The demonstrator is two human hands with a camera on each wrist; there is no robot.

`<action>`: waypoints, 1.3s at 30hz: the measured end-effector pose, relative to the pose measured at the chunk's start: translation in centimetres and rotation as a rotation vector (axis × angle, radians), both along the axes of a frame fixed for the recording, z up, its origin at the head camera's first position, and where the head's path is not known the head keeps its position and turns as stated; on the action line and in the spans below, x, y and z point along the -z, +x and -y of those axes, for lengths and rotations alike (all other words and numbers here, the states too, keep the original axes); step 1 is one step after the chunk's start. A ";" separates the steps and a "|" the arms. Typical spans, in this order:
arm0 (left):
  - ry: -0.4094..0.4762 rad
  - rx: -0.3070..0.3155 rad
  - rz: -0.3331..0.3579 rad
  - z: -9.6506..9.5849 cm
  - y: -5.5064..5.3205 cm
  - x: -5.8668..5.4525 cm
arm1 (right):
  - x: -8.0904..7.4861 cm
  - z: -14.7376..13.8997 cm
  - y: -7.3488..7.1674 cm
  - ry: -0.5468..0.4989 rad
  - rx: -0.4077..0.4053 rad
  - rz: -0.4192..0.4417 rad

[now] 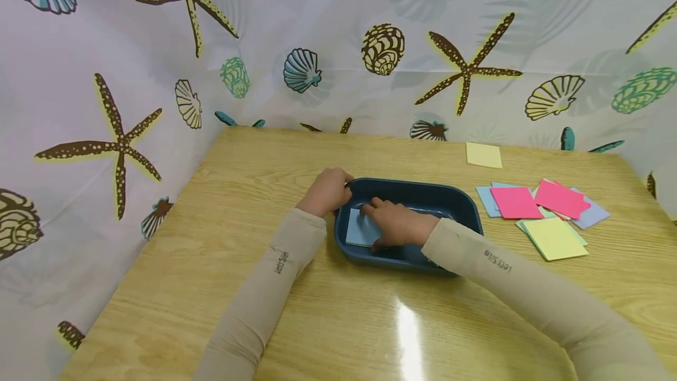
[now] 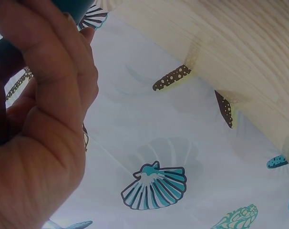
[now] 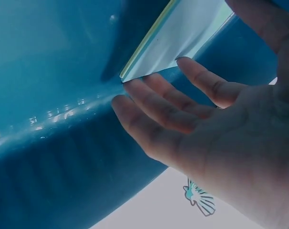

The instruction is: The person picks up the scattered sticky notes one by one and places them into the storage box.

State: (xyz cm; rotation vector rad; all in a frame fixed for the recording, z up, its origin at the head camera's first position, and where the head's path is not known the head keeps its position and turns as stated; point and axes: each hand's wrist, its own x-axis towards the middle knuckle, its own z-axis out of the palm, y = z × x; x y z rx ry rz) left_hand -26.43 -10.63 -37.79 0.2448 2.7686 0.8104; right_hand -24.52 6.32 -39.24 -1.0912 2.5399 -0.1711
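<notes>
A dark blue plastic bin (image 1: 423, 189) stands on the table. My left hand (image 1: 327, 190) grips its left rim; the left wrist view shows the fingers (image 2: 54, 71) curled at the bin's edge. Inside, at the left end, lies a stack of square paper notes (image 1: 362, 229), light blue on top. My right hand (image 1: 396, 222) reaches into the bin over the stack's right part, fingers spread. The right wrist view shows its fingertips (image 3: 130, 86) right at the edge of the stack (image 3: 175, 43), where a yellow layer shows along one side.
Right of the bin, loose square notes lie overlapping: pink (image 1: 514, 202), yellow (image 1: 555, 239), light blue (image 1: 486, 200) and lavender (image 1: 595, 211). A pale yellow note (image 1: 483, 155) lies apart near the back edge. A seashell-print curtain (image 1: 338, 46) hangs behind the wooden table (image 1: 254, 163).
</notes>
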 end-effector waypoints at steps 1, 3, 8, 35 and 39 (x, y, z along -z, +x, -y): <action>-0.003 -0.001 0.005 -0.1 0.0 0.1 | 0.0 -0.1 0.1 0.000 0.002 -0.001; -0.007 -0.006 0.016 -0.3 0.0 0.1 | 0.1 -0.3 0.2 -0.003 0.002 -0.005; -0.013 -0.006 0.015 -0.7 0.0 0.4 | 0.2 -0.9 0.4 -0.006 0.014 -0.007; -0.007 -0.011 -0.042 -0.3 0.2 0.5 | -5.6 -15.8 -0.4 -0.463 0.475 -0.189; -0.021 0.003 -0.045 -0.7 0.2 0.4 | -4.1 -19.3 -2.1 -0.360 0.639 -0.170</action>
